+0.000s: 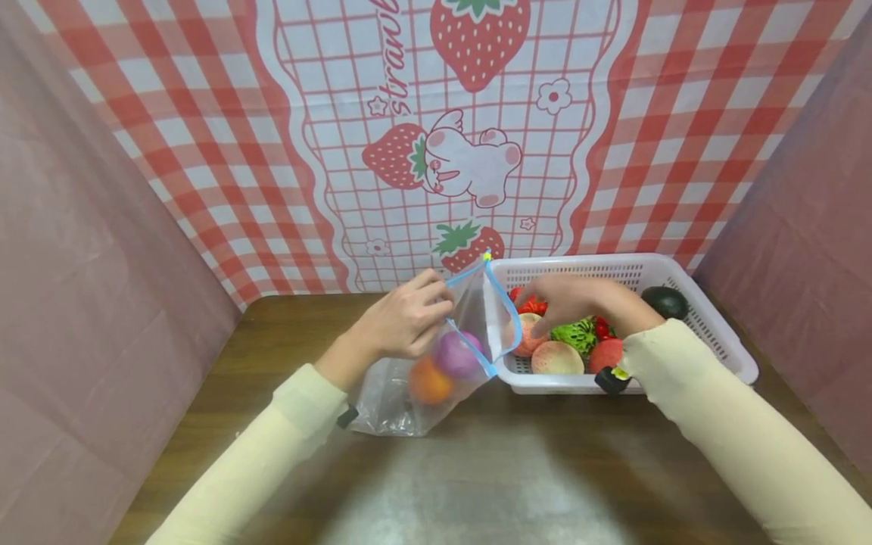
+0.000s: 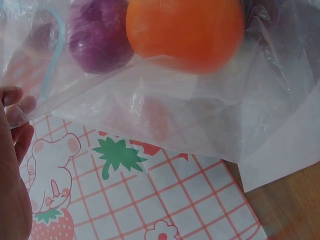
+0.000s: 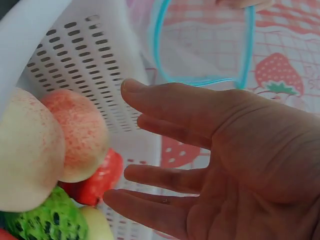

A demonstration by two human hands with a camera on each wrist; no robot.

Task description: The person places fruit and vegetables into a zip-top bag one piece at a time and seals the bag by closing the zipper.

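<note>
My left hand [image 1: 406, 314] pinches the rim of a clear zip bag [image 1: 391, 412] and holds it up, its blue-edged mouth gaping toward the basket. Inside the bag are an orange [image 2: 185, 35] and a purple, onion-like ball [image 2: 99, 37]. Over the left end of a white plastic basket [image 1: 715, 333], my right hand [image 3: 225, 165] hangs with spread fingers and an empty palm. Closest to it is a pinkish peach [image 3: 77, 132], with a paler peach [image 3: 27, 150] beside it. A red piece [image 3: 102, 177] and a bumpy green one [image 3: 47, 220] lie under them.
More produce fills the basket: a dark green avocado-like piece [image 1: 664, 302] at the back right and a red round fruit [image 1: 605, 354] near the front rim. The brown wooden table [image 1: 477, 469] meets a strawberry-print cloth [image 1: 470, 144] behind. Pink curtains [image 1: 95, 265] flank both sides.
</note>
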